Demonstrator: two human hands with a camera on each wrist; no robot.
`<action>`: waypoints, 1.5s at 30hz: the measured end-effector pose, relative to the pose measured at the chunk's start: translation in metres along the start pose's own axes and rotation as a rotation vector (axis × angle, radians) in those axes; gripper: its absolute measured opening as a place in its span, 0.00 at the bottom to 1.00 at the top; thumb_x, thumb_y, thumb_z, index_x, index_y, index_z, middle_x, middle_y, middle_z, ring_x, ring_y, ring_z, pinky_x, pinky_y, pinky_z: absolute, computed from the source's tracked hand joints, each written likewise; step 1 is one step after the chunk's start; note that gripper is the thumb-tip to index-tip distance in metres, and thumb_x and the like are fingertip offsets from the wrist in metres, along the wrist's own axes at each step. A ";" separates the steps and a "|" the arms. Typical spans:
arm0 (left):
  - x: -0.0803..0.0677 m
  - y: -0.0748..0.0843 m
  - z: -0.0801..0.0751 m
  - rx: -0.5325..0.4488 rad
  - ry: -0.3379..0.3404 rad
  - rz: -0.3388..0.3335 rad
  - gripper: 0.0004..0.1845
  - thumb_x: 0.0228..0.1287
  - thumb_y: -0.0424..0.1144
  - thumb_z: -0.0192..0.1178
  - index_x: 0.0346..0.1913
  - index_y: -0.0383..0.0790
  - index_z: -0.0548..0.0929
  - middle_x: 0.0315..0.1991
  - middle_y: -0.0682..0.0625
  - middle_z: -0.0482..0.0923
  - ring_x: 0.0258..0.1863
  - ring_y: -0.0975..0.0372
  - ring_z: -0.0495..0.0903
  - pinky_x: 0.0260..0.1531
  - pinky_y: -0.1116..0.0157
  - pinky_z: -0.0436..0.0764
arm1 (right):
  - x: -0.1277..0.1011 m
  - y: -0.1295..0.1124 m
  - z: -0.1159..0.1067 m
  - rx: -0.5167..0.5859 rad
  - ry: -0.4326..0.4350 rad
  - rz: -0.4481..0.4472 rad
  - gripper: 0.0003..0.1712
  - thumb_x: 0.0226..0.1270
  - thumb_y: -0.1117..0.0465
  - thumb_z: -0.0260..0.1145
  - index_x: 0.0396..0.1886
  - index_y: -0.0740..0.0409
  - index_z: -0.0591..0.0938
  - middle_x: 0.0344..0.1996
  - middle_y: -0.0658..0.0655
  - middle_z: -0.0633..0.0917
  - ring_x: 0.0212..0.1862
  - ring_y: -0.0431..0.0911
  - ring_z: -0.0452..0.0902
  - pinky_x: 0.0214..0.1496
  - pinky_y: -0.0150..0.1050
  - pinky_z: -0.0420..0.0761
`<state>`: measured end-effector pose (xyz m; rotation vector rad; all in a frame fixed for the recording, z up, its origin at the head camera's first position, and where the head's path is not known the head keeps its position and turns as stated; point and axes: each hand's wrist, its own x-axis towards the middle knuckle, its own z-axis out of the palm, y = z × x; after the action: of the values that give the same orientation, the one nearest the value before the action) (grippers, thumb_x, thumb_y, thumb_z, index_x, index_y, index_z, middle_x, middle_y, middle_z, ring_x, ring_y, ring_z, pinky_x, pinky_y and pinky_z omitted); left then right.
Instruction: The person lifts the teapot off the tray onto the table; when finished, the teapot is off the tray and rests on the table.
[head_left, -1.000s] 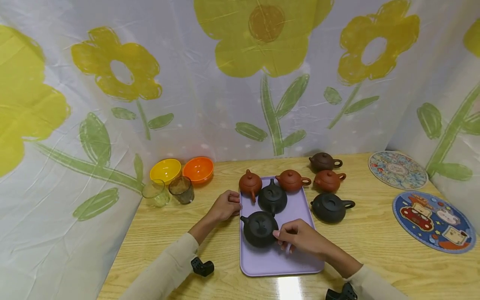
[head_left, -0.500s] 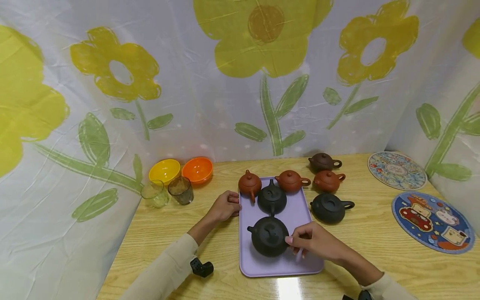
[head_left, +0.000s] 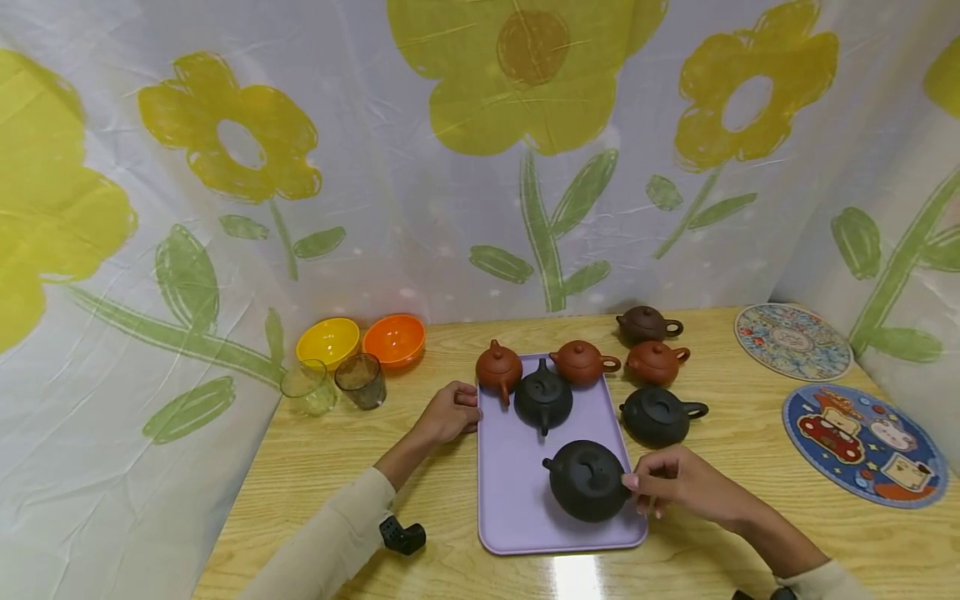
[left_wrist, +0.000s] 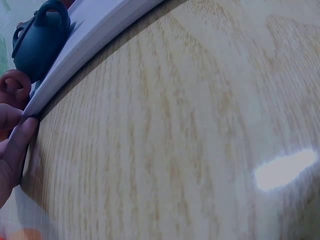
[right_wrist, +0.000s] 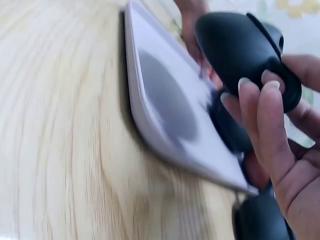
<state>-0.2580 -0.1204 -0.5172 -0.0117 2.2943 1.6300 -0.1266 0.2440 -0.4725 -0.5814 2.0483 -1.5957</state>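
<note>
My right hand (head_left: 690, 483) grips a black teapot (head_left: 588, 482) by its handle and holds it raised over the front right of the lilac tray (head_left: 517, 508). In the right wrist view the teapot's (right_wrist: 232, 47) shadow lies on the tray, with a gap beneath the pot. My left hand (head_left: 448, 412) pinches the tray's left rim; in the left wrist view its fingertips (left_wrist: 27, 127) sit on that edge. Toward the back of the tray stand another black teapot (head_left: 543, 398) and two reddish-brown teapots, one at the left corner (head_left: 499, 367), one at the right (head_left: 581, 362).
Right of the tray stand a black teapot (head_left: 656, 417), a reddish-brown teapot (head_left: 655, 362) and a dark brown teapot (head_left: 645, 323). Two round mats, one blue (head_left: 862, 446), one patterned (head_left: 793, 340), lie farther right. Bowls (head_left: 393, 340) and glasses (head_left: 362, 382) stand back left.
My right hand has carried the black teapot off to the right, from the tray's left side to over its front right. My left hand has stayed at the rim.
</note>
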 end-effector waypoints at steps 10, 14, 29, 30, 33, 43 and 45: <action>-0.001 0.002 0.000 0.008 -0.002 -0.011 0.22 0.63 0.26 0.62 0.60 0.31 0.73 0.49 0.40 0.75 0.40 0.57 0.81 0.40 0.61 0.89 | -0.022 0.013 -0.034 0.027 -0.047 -0.021 0.16 0.78 0.67 0.52 0.37 0.75 0.80 0.31 0.56 0.88 0.32 0.45 0.84 0.32 0.42 0.87; -0.001 0.002 0.000 0.008 -0.002 -0.009 0.22 0.64 0.26 0.62 0.60 0.30 0.73 0.49 0.39 0.75 0.41 0.57 0.81 0.40 0.61 0.89 | -0.028 0.020 -0.045 0.059 -0.093 -0.048 0.15 0.78 0.69 0.51 0.36 0.73 0.80 0.31 0.60 0.86 0.33 0.48 0.84 0.33 0.43 0.87; -0.001 0.001 0.000 0.014 0.001 0.007 0.22 0.63 0.26 0.63 0.60 0.30 0.72 0.49 0.38 0.76 0.41 0.56 0.81 0.40 0.60 0.89 | -0.047 0.045 -0.088 0.119 -0.225 -0.053 0.16 0.77 0.74 0.46 0.35 0.71 0.81 0.34 0.69 0.83 0.35 0.54 0.84 0.34 0.45 0.87; -0.001 0.001 0.000 0.014 0.002 0.006 0.22 0.64 0.26 0.63 0.60 0.30 0.72 0.49 0.38 0.76 0.41 0.56 0.81 0.40 0.60 0.89 | -0.048 0.046 -0.091 0.116 -0.232 -0.043 0.16 0.78 0.73 0.46 0.35 0.71 0.81 0.34 0.68 0.83 0.35 0.54 0.84 0.35 0.45 0.87; -0.001 0.001 0.000 0.015 0.001 0.002 0.22 0.64 0.26 0.62 0.60 0.30 0.72 0.49 0.38 0.76 0.42 0.56 0.81 0.41 0.60 0.89 | -0.051 0.046 -0.101 0.102 -0.243 -0.005 0.17 0.78 0.73 0.46 0.35 0.71 0.80 0.34 0.67 0.83 0.36 0.53 0.84 0.36 0.45 0.87; -0.001 0.000 0.000 0.001 -0.005 0.008 0.21 0.63 0.26 0.63 0.59 0.30 0.73 0.49 0.38 0.76 0.41 0.56 0.81 0.41 0.60 0.89 | -0.054 0.046 -0.115 0.094 -0.293 0.066 0.16 0.79 0.72 0.46 0.34 0.75 0.78 0.33 0.67 0.83 0.36 0.51 0.84 0.37 0.43 0.87; 0.000 0.000 0.000 -0.001 -0.005 0.004 0.21 0.64 0.26 0.63 0.59 0.30 0.73 0.49 0.38 0.76 0.40 0.56 0.81 0.41 0.60 0.89 | -0.053 0.047 -0.116 0.098 -0.297 0.079 0.17 0.79 0.71 0.46 0.34 0.75 0.78 0.33 0.66 0.84 0.36 0.50 0.85 0.38 0.43 0.87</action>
<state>-0.2577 -0.1204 -0.5176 -0.0032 2.2911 1.6306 -0.1558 0.3758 -0.4878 -0.6504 1.7441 -1.4573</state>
